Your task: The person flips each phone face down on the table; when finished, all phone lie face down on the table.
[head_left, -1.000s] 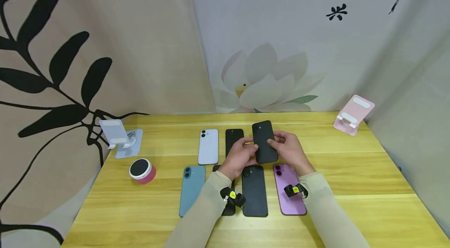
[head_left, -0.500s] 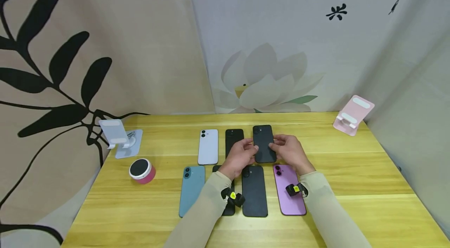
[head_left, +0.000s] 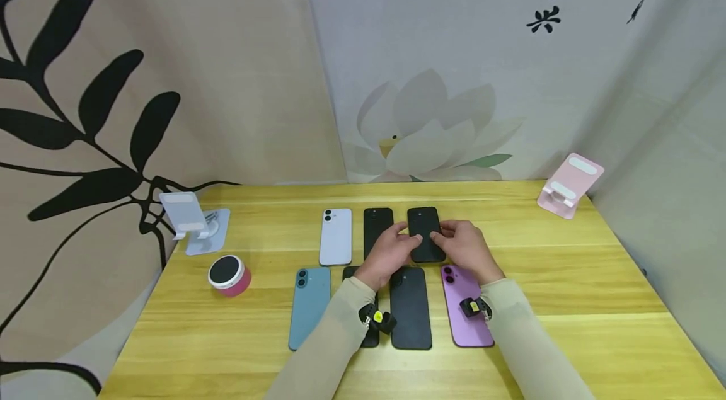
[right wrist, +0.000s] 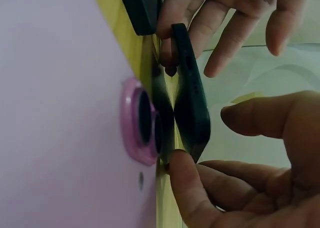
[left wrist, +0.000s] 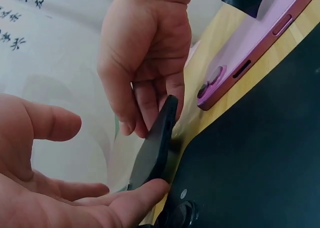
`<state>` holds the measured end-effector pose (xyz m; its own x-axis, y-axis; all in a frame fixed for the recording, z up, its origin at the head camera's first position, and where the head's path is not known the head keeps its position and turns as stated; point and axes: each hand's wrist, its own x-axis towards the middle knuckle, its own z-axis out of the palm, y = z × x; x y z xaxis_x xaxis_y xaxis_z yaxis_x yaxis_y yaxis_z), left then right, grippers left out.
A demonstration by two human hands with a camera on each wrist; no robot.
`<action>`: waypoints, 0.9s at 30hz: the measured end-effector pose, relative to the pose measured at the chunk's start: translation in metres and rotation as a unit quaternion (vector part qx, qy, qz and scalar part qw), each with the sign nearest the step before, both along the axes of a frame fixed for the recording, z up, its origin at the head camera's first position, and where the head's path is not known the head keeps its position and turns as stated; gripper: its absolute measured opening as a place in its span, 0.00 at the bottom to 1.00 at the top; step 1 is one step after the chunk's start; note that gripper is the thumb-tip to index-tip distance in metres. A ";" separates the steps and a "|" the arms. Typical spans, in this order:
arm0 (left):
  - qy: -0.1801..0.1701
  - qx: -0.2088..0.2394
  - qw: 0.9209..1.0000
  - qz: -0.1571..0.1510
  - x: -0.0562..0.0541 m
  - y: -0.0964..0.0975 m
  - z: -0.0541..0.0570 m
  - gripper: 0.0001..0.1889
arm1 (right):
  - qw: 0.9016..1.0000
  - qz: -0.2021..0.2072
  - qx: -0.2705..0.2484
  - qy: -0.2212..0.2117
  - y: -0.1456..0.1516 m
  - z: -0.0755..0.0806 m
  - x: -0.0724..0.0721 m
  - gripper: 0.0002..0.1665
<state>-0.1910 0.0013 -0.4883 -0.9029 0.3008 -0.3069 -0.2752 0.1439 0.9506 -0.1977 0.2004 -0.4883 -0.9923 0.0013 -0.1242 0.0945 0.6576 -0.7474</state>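
Observation:
A black smartphone (head_left: 425, 230) lies low over the table in the back row, between my two hands. My left hand (head_left: 391, 253) touches its left edge with the fingers; in the left wrist view that thumb stands apart from the phone. My right hand (head_left: 466, 250) has its fingers at the opposite edge, and the right wrist view shows its thumb raised off the phone too. In that view the phone (right wrist: 192, 98) looks slightly tilted, with its near end above the wood. Another black smartphone (head_left: 377, 223) sits to its left, partly behind my left hand.
The front row holds a teal phone (head_left: 310, 305), a black phone partly under my left arm, a dark phone (head_left: 411, 312) and a purple phone (head_left: 464, 299). A white phone (head_left: 336, 236) lies at the back. Phone stands (head_left: 187, 217) and a pink-white round container (head_left: 229, 276) are farther out.
The black smartphone has come down toward the table and straightened in line with the back row. Both thumbs have lifted off it; the hands have moved only slightly.

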 end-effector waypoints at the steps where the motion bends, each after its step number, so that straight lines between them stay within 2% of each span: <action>1: 0.002 -0.003 1.000 -0.003 0.000 0.000 0.000 0.39 | 1.000 0.001 0.003 0.002 0.000 0.000 0.000 0.32; 19: 0.015 -0.038 0.999 -0.016 0.004 -0.001 0.004 0.39 | 0.999 -0.014 0.025 0.024 -0.001 -0.003 0.002 0.33; 27: 0.016 -0.005 0.999 -0.033 0.000 -0.010 0.005 0.37 | 1.000 -0.019 0.015 0.014 -0.001 0.003 0.004 0.32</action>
